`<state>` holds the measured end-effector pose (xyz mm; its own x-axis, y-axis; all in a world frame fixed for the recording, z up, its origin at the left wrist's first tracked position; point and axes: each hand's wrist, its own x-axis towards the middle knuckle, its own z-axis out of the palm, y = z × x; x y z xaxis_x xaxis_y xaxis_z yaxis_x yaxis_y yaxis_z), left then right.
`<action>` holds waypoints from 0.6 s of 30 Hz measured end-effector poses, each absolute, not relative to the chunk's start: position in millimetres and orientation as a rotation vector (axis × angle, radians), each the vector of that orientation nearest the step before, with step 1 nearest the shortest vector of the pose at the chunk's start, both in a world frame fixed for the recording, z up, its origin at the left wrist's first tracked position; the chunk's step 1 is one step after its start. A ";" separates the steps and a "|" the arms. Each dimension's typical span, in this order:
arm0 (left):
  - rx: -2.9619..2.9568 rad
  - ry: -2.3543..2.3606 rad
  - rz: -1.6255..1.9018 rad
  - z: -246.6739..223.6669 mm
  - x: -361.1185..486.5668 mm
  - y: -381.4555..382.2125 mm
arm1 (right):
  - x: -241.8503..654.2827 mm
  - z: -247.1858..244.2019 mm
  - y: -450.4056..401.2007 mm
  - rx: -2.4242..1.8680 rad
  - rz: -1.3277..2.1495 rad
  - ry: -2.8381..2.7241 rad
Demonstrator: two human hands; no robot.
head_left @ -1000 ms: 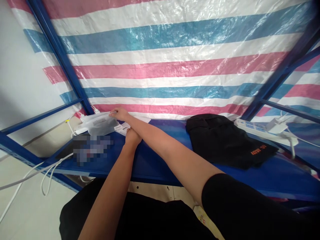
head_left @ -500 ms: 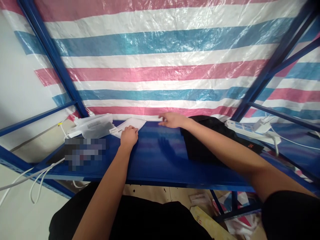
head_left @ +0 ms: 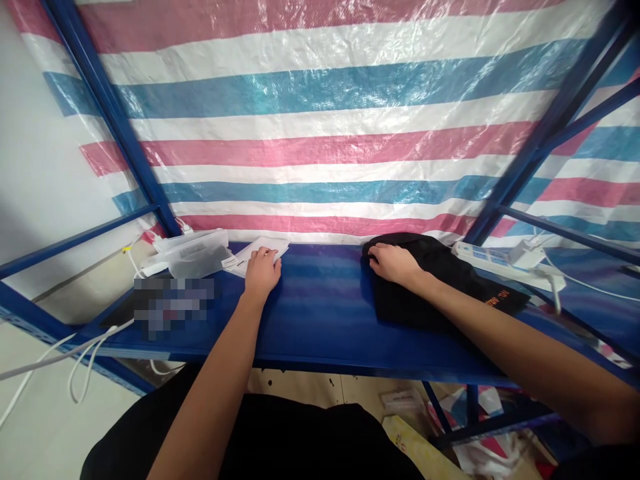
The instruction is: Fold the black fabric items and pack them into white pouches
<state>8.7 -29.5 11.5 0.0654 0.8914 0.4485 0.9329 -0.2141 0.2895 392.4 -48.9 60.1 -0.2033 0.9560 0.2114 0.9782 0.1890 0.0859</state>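
Note:
My left hand (head_left: 263,273) rests on a white sheet (head_left: 240,257) of paper or thin packaging with small print, near the back of the blue shelf. Its fingers reach forward over the sheet, a little apart. At the right, my right hand (head_left: 395,263) is on a dark folded cloth (head_left: 415,310) with orange lettering near its right end. The fingers of that hand are curled at the cloth's far left edge and pinch the fabric there. Under my right forearm, part of the cloth is hidden.
A translucent plastic case (head_left: 200,253) lies left of the sheet, beside white cables and plugs. A white power strip (head_left: 500,263) stands right of the cloth. Blue posts frame the shelf (head_left: 320,320); a striped tarp (head_left: 320,153) hangs behind. Packaging litters the floor below.
My right hand has moved right, from above the bare shelf onto the dark cloth, and closed at its edge. My left hand stays on the white sheet, its fingers now more spread.

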 end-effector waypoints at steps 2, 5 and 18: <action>-2.330 -1.828 -1.045 14.0 14.8 -32.4 | 385.6 69.7 -48.2 -1.848 -0.294 -2.297; -2.673 -1.772 -1.392 18.0 28.3 -38.7 | 365.6 80.5 -48.6 -1.665 -0.004 -2.199; -2.720 -1.970 -1.253 7.8 11.2 -24.2 | 359.1 65.5 -1.4 -1.538 0.197 -2.182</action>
